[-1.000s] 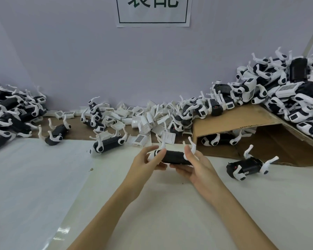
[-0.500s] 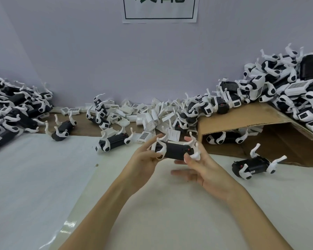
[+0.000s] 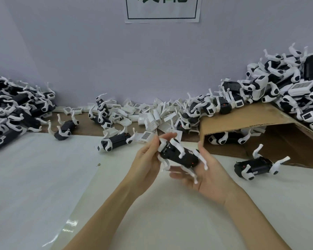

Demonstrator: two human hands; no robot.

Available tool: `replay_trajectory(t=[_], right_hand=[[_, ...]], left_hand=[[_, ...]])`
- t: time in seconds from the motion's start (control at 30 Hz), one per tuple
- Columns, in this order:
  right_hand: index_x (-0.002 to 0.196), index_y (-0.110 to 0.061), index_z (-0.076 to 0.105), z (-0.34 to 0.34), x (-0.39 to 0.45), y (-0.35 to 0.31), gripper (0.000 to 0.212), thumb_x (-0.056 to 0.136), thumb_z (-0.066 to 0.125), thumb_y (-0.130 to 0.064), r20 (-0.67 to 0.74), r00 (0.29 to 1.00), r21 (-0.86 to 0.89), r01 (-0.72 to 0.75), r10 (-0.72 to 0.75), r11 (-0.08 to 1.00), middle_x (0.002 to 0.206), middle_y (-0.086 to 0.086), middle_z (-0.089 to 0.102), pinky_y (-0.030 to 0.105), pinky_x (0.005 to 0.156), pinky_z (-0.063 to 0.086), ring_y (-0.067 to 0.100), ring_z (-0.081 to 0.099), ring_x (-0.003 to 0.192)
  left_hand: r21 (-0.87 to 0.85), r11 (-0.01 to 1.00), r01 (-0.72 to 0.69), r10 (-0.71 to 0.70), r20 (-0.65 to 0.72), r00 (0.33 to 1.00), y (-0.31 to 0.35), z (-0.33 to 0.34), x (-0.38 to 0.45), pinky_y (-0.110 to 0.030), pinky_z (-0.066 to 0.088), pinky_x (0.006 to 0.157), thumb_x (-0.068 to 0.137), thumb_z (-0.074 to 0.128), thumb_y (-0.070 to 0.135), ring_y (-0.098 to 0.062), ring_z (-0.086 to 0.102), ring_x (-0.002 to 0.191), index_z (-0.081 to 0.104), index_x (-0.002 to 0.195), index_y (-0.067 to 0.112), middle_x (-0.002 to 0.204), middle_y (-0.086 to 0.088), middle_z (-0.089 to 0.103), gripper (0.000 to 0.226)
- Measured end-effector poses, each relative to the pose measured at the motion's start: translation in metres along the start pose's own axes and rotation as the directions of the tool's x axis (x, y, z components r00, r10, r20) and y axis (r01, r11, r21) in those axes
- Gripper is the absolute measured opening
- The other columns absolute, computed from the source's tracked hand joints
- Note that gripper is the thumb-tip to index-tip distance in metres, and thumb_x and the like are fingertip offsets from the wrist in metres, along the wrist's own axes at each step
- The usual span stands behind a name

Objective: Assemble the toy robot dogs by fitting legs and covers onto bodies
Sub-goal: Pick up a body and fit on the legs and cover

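A black toy dog body (image 3: 179,156) with four white legs fitted was held in the air just in front of the cardboard box (image 3: 242,121), tilted, legs pointing down and toward the viewer. Its left end was pinched by the left hand (image 3: 148,159), fingers curled round it. The right hand (image 3: 204,174) lay beneath with fingers relaxed and spread, cradling rather than clasping. The loose white covers (image 3: 152,118) were heaped just left of the box. No cover appeared to be fitted yet. For the cover step, the body would best be steadied at both ends, the legs kept clear of pressure, and the cover squared before pressing.
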State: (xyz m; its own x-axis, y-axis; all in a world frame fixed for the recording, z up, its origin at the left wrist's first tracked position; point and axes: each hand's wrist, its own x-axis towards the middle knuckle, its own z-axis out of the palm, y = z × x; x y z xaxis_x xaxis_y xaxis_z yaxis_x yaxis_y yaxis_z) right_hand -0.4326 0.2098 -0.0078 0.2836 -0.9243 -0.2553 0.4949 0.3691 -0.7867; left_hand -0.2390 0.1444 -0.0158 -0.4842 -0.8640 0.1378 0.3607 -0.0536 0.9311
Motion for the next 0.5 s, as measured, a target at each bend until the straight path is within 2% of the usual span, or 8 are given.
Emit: replay_trajectory(t=[0.07, 0.1, 0.17, 0.27, 0.33, 0.4, 0.47, 0.5], right_hand=[[0.132, -0.011, 0.069, 0.001, -0.001, 0.001, 0.075, 0.094, 0.047, -0.072, -0.034, 0.998, -0.061, -0.058, 0.056, 0.996, 0.108, 0.022, 0.071, 0.030, 0.059, 0.045, 0.030, 0.068, 0.078], [0.128, -0.008, 0.069, 0.001, -0.002, 0.001, 0.070, 0.095, 0.052, -0.068, -0.040, 0.998, -0.038, -0.052, 0.051, 0.998, 0.097, 0.020, 0.066, 0.029, 0.057, 0.043, 0.027, 0.061, 0.072], [0.128, -0.003, 0.064, 0.000, -0.002, 0.001, 0.062, 0.094, 0.062, -0.055, -0.080, 0.997, 0.030, 0.025, -0.022, 0.999, 0.090, 0.019, 0.059, 0.030, 0.059, 0.040, 0.024, 0.055, 0.070], [0.137, -0.004, 0.063, 0.000, 0.004, 0.003, 0.065, 0.089, 0.070, -0.047, -0.174, 0.959, -0.074, 0.216, -0.226, 0.974, 0.096, 0.014, 0.067, 0.034, 0.072, 0.043, 0.022, 0.064, 0.079], [0.138, -0.011, 0.063, 0.003, 0.007, 0.005, 0.068, 0.081, 0.075, -0.046, -0.221, 0.910, -0.188, 0.314, -0.351, 0.931, 0.103, 0.009, 0.075, 0.036, 0.081, 0.050, 0.021, 0.073, 0.088], [0.140, -0.018, 0.061, 0.001, 0.007, 0.006, 0.071, 0.077, 0.080, -0.044, -0.242, 0.863, -0.339, 0.353, -0.443, 0.872, 0.109, 0.004, 0.079, 0.042, 0.096, 0.055, 0.021, 0.076, 0.101], [0.139, -0.027, 0.060, -0.005, 0.003, 0.005, 0.070, 0.077, 0.085, -0.046, -0.192, 0.867, -0.492, 0.321, -0.460, 0.809, 0.117, 0.001, 0.078, 0.044, 0.109, 0.050, 0.020, 0.073, 0.114], [0.137, -0.031, 0.061, -0.007, 0.001, 0.004, 0.067, 0.079, 0.088, -0.048, -0.151, 0.881, -0.562, 0.297, -0.449, 0.772, 0.120, -0.002, 0.077, 0.041, 0.111, 0.049, 0.018, 0.071, 0.117]], left_hand=[[0.054, 0.998, -0.026, 0.026, -0.016, 1.000, 0.000, -0.004, 0.000, -0.044, 0.038, 0.116, 0.116, 0.038, 0.042, -0.031, 0.054, 0.144, 0.065, 0.142, 0.008, 0.149, -0.012, 0.063, 0.050], [0.106, 0.993, -0.048, 0.052, -0.031, 0.998, 0.000, -0.006, 0.001, -0.043, 0.037, 0.117, 0.117, 0.037, 0.042, -0.028, 0.055, 0.143, 0.068, 0.140, 0.010, 0.148, -0.009, 0.065, 0.050], [0.235, 0.970, -0.068, 0.087, -0.068, 0.994, 0.001, -0.008, 0.002, -0.045, 0.036, 0.120, 0.116, 0.035, 0.047, -0.020, 0.061, 0.137, 0.074, 0.133, 0.021, 0.140, -0.001, 0.071, 0.051], [0.321, 0.947, 0.003, 0.035, -0.113, 0.993, 0.003, -0.004, 0.002, -0.045, 0.048, 0.111, 0.106, 0.039, 0.070, -0.019, 0.071, 0.117, 0.071, 0.135, 0.026, 0.126, 0.000, 0.077, 0.062], [0.341, 0.938, 0.056, -0.018, -0.116, 0.993, 0.001, -0.002, 0.001, -0.045, 0.056, 0.102, 0.093, 0.056, 0.077, -0.024, 0.075, 0.109, 0.068, 0.134, 0.022, 0.120, -0.001, 0.077, 0.070], [0.372, 0.927, 0.049, -0.002, -0.126, 0.992, -0.003, -0.003, 0.002, -0.042, 0.057, 0.095, 0.083, 0.072, 0.068, -0.024, 0.077, 0.105, 0.067, 0.132, 0.020, 0.116, 0.003, 0.076, 0.068], [0.360, 0.933, 0.027, 0.010, -0.099, 0.995, -0.005, -0.008, 0.003, -0.039, 0.053, 0.096, 0.089, 0.074, 0.055, -0.020, 0.074, 0.110, 0.067, 0.132, 0.021, 0.121, 0.004, 0.076, 0.056], [0.343, 0.939, 0.015, 0.007, -0.063, 0.998, -0.004, -0.010, 0.002, -0.037, 0.050, 0.098, 0.092, 0.073, 0.049, -0.017, 0.071, 0.114, 0.067, 0.134, 0.022, 0.126, 0.004, 0.074, 0.050]])
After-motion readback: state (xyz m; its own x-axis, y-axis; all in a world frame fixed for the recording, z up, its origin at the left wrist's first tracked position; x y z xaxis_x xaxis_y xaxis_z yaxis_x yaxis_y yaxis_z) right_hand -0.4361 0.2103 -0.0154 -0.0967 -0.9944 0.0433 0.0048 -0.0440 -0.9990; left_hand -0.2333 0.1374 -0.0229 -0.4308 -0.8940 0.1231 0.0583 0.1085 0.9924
